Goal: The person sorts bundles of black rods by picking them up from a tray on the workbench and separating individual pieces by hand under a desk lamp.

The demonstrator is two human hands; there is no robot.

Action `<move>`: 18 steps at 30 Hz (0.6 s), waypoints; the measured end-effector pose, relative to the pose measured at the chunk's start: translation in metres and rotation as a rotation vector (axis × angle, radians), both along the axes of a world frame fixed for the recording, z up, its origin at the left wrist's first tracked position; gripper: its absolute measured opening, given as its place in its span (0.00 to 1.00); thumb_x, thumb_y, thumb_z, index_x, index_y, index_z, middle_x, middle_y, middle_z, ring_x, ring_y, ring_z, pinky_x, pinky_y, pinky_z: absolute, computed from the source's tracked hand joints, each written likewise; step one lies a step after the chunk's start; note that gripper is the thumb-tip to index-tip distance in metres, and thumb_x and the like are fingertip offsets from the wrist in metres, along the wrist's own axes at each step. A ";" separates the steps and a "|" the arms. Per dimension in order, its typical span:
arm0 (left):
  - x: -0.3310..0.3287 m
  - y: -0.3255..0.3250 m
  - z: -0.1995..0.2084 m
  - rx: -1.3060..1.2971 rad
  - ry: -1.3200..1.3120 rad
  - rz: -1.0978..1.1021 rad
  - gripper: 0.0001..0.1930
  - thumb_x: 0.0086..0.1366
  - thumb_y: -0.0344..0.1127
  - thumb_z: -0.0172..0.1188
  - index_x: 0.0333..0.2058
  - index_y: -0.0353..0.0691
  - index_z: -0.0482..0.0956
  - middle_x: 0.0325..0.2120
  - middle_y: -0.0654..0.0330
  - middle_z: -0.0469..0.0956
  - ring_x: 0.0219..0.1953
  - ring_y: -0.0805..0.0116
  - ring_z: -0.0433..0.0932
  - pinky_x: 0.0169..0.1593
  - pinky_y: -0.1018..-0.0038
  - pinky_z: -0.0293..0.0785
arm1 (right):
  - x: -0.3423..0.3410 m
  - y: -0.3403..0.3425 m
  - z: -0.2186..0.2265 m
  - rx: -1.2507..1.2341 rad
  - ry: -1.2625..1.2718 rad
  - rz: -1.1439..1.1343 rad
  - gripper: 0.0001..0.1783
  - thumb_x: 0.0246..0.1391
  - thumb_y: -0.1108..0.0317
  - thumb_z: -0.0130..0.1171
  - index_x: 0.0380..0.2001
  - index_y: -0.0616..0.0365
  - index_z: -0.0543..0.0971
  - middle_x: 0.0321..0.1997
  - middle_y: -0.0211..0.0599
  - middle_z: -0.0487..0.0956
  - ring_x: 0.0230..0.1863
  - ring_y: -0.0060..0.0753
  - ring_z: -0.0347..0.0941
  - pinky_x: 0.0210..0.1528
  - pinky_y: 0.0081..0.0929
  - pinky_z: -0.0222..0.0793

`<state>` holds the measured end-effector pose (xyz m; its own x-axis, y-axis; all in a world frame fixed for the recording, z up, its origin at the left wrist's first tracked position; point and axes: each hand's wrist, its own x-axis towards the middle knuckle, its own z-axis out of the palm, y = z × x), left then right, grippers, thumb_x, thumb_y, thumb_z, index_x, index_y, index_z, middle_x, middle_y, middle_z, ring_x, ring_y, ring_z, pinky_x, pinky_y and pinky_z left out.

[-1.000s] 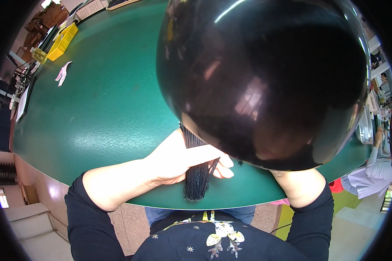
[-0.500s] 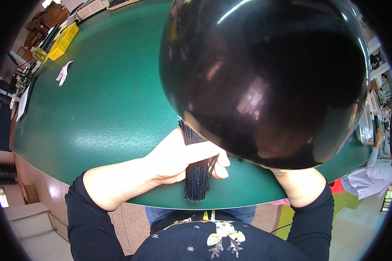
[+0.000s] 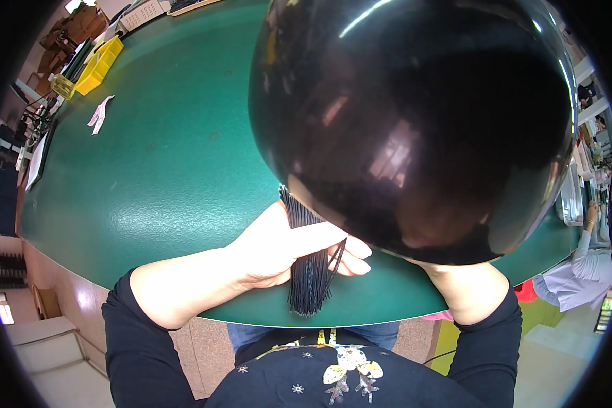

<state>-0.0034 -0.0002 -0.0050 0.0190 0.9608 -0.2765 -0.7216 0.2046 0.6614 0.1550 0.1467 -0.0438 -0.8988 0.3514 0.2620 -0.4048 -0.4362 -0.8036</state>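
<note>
Head | left hand (image 3: pixel 273 250) — clamped on black strand bundle (image 3: pixel 307 294) | right hand (image 3: pixel 442 273) — mostly behind black dome (image 3: pixel 415 136), grip: cannot tell

The tabletop (image 3: pixel 163 163) is a deep green to my eye, and against it the bundle of thin strands (image 3: pixel 307 289) shows black, as does the glossy dome (image 3: pixel 442 122), streaked with white glints. The worker's top (image 3: pixel 272 381) is black too, scattered with small pale starburst motifs and one larger white-and-yellow floral figure (image 3: pixel 350 365), above blue trousers (image 3: pixel 381 331). I also see a bright yellow bin (image 3: pixel 99 64), a pink-and-white paper slip (image 3: pixel 99 114), a yellow-green patch of floor (image 3: pixel 449 340), and a co-worker's pale lavender-white clothing (image 3: pixel 578 272) beside a spot of red.
</note>
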 end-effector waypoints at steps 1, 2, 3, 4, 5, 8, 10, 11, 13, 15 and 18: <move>0.001 0.001 0.001 0.014 0.003 0.020 0.11 0.53 0.30 0.50 0.28 0.22 0.71 0.27 0.42 0.72 0.29 0.56 0.74 0.36 0.69 0.72 | -0.006 -0.002 -0.001 -0.009 0.005 0.000 0.33 0.36 0.80 0.53 0.49 0.63 0.55 0.30 0.41 0.71 0.29 0.28 0.68 0.34 0.22 0.65; 0.001 0.001 0.002 0.028 0.007 0.041 0.11 0.53 0.29 0.50 0.28 0.22 0.71 0.28 0.42 0.72 0.30 0.56 0.74 0.36 0.69 0.72 | -0.004 -0.001 -0.002 -0.018 0.010 0.000 0.33 0.36 0.80 0.53 0.49 0.63 0.54 0.30 0.41 0.71 0.29 0.28 0.68 0.34 0.22 0.65; 0.001 0.001 0.002 0.028 0.006 0.041 0.11 0.53 0.29 0.50 0.28 0.22 0.71 0.28 0.42 0.72 0.30 0.56 0.74 0.36 0.69 0.72 | -0.002 -0.001 -0.002 -0.026 0.015 0.001 0.33 0.36 0.80 0.53 0.49 0.63 0.54 0.30 0.41 0.71 0.28 0.28 0.68 0.34 0.22 0.65; 0.001 0.001 0.002 0.035 0.006 0.046 0.11 0.53 0.29 0.50 0.28 0.22 0.71 0.28 0.41 0.72 0.31 0.55 0.74 0.36 0.69 0.72 | 0.002 0.001 -0.003 -0.035 0.020 0.002 0.33 0.36 0.80 0.53 0.49 0.63 0.54 0.30 0.41 0.71 0.28 0.28 0.68 0.34 0.22 0.65; 0.001 0.001 0.002 0.040 0.006 0.050 0.11 0.53 0.29 0.50 0.29 0.22 0.71 0.29 0.41 0.71 0.31 0.54 0.74 0.36 0.68 0.72 | 0.002 0.000 -0.004 -0.045 0.025 0.003 0.33 0.36 0.80 0.53 0.49 0.63 0.54 0.30 0.41 0.71 0.28 0.28 0.68 0.34 0.22 0.65; 0.002 0.001 0.004 0.039 0.021 0.056 0.10 0.52 0.28 0.51 0.28 0.23 0.72 0.26 0.43 0.72 0.29 0.56 0.75 0.35 0.70 0.73 | 0.009 -0.002 -0.007 -0.072 0.041 0.004 0.33 0.36 0.80 0.53 0.49 0.63 0.54 0.30 0.41 0.71 0.28 0.28 0.68 0.34 0.22 0.65; 0.001 0.002 0.008 0.023 0.105 0.020 0.10 0.51 0.28 0.52 0.27 0.23 0.72 0.25 0.44 0.73 0.28 0.58 0.75 0.34 0.71 0.73 | 0.007 -0.001 -0.007 -0.089 0.052 0.003 0.33 0.36 0.80 0.53 0.49 0.63 0.54 0.30 0.41 0.71 0.28 0.28 0.68 0.34 0.22 0.65; 0.000 0.003 0.009 0.006 0.190 -0.012 0.09 0.51 0.28 0.52 0.26 0.23 0.72 0.23 0.45 0.73 0.26 0.59 0.75 0.33 0.72 0.73 | -0.001 0.001 -0.008 -0.099 0.058 0.004 0.34 0.36 0.80 0.53 0.49 0.63 0.54 0.30 0.41 0.71 0.28 0.28 0.68 0.34 0.22 0.65; 0.000 0.002 0.009 -0.005 0.166 -0.006 0.09 0.51 0.28 0.53 0.26 0.23 0.72 0.22 0.45 0.73 0.25 0.60 0.75 0.32 0.72 0.73 | 0.004 0.002 -0.010 -0.119 0.069 0.007 0.34 0.36 0.81 0.53 0.49 0.63 0.54 0.29 0.40 0.71 0.28 0.28 0.68 0.34 0.22 0.65; 0.001 0.002 0.010 -0.011 0.142 -0.002 0.09 0.50 0.28 0.53 0.25 0.24 0.73 0.20 0.46 0.74 0.25 0.62 0.75 0.31 0.73 0.73 | 0.005 0.003 -0.010 -0.134 0.080 0.006 0.34 0.36 0.81 0.53 0.50 0.63 0.53 0.29 0.40 0.71 0.28 0.28 0.68 0.33 0.22 0.65; 0.001 0.001 0.010 -0.002 0.155 0.011 0.09 0.50 0.28 0.53 0.26 0.23 0.72 0.22 0.46 0.73 0.25 0.61 0.75 0.31 0.72 0.73 | 0.002 0.001 -0.012 -0.160 0.100 0.009 0.34 0.36 0.81 0.53 0.50 0.63 0.53 0.29 0.40 0.71 0.27 0.28 0.68 0.33 0.22 0.65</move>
<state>-0.0023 0.0005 0.0052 -0.0342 0.9603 -0.2770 -0.6131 0.1987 0.7646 0.1572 0.1478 -0.0556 -0.8744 0.3878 0.2915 -0.4746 -0.5594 -0.6796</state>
